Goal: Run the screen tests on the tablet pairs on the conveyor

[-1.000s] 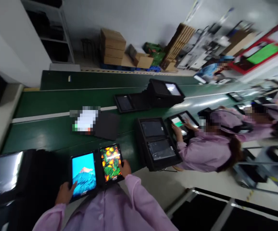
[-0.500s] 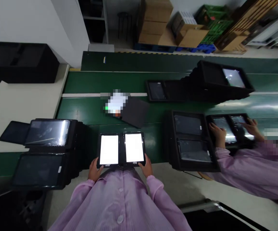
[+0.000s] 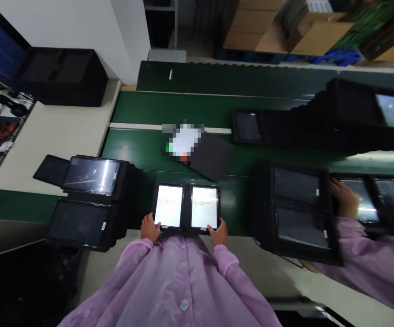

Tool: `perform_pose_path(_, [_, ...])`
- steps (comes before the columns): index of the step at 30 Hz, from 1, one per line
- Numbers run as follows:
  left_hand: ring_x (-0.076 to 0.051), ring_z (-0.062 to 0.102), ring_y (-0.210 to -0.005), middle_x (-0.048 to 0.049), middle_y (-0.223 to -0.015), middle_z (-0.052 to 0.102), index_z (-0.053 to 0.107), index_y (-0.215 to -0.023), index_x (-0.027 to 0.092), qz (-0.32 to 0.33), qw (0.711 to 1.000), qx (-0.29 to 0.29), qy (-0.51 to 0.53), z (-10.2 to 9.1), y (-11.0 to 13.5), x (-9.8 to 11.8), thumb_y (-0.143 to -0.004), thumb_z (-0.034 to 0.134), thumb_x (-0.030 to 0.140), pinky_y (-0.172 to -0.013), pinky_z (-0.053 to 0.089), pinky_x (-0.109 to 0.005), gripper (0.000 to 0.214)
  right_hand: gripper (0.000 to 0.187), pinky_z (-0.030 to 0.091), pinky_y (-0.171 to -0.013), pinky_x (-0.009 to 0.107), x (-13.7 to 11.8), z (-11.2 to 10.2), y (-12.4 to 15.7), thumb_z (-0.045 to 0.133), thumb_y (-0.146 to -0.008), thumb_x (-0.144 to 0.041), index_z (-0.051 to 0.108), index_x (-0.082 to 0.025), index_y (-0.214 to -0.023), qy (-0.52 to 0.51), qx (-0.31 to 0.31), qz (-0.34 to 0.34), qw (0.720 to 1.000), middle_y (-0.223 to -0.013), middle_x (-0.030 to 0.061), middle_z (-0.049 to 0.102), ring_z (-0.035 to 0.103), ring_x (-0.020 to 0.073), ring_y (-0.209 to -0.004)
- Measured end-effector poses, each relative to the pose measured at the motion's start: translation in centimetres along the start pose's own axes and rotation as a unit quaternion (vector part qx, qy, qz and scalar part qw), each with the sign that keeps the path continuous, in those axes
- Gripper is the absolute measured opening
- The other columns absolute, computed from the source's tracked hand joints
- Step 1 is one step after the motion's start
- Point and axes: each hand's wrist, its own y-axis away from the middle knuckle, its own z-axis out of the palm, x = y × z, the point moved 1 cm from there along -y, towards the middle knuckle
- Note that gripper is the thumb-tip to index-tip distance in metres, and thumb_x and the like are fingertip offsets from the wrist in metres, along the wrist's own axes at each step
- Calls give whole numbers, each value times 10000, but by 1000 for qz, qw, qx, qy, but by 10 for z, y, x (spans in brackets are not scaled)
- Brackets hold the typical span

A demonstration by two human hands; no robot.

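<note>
Gripping a black tray at six o'clock on the green bench, the left hand holds its seven o'clock corner, the right hand its five o'clock corner; left tablet and right tablet glow inside.

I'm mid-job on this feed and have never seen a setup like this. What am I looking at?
There is no machine here, just a person's bare hands. All the pictures come from one camera worn on their head, looking forward and down. The left hand and right hand hold the near corners of a black tray carrying two lit tablets. On the green surface, a left stack and right stack carry dark-screened tablets. A co-worker's hand shows farther right.
</note>
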Motion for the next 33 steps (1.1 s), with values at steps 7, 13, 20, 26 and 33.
perform_pose_path(7, [-338, 505, -1175, -208, -1258, 529, 416, -1319, 99, -68, 997, 1, -37, -9, -18, 23, -910, 494, 367, -885, 448, -462, 496, 720, 419, -953, 469, -26, -2, -3, 602, -771, -455, 394, -129, -1378, 46, 1, 57, 997, -1223, 241, 553, 582, 364, -1093])
perform_pose_path(13, [-339, 519, -1164, -208, -1243, 538, 434, -1287, 100, -73, 996, -8, -42, -16, -23, 27, -916, 477, 408, -865, 455, -468, 484, 740, 428, -941, 456, -25, -1, -8, 625, -747, -480, 406, -135, -1364, 41, 3, 63, 997, -1218, 231, 566, 588, 357, -1091])
perform_pose_path(20, [-356, 529, -1170, -217, -1257, 542, 433, -1298, 96, -66, 997, -16, -22, -20, -23, 25, -925, 458, 435, -880, 462, -479, 504, 759, 431, -946, 476, -24, 1, -9, 624, -746, -470, 407, -108, -1378, 20, -1, 56, 998, -1213, 245, 567, 580, 381, -1105])
perform_pose_path(26, [-356, 503, -1217, -183, -1378, 480, 502, -1197, 135, -31, 999, 22, 17, -28, -12, 11, -921, 468, 429, -911, 467, -491, 404, 559, 369, -1070, 446, -27, -11, -3, 542, -799, -400, 535, -66, -1247, 10, 28, -45, 999, -1322, 240, 522, 470, 349, -1276])
perform_pose_path(33, [-225, 610, -1121, -137, -1509, 338, 519, -918, 194, 62, 992, -14, 109, -24, 10, 27, -944, 431, 390, -881, 495, -368, 216, 232, 505, -842, 347, -69, 3, 27, 394, -916, -315, 581, -195, -847, 82, -105, -225, 965, -1454, 99, 470, 663, 182, -910])
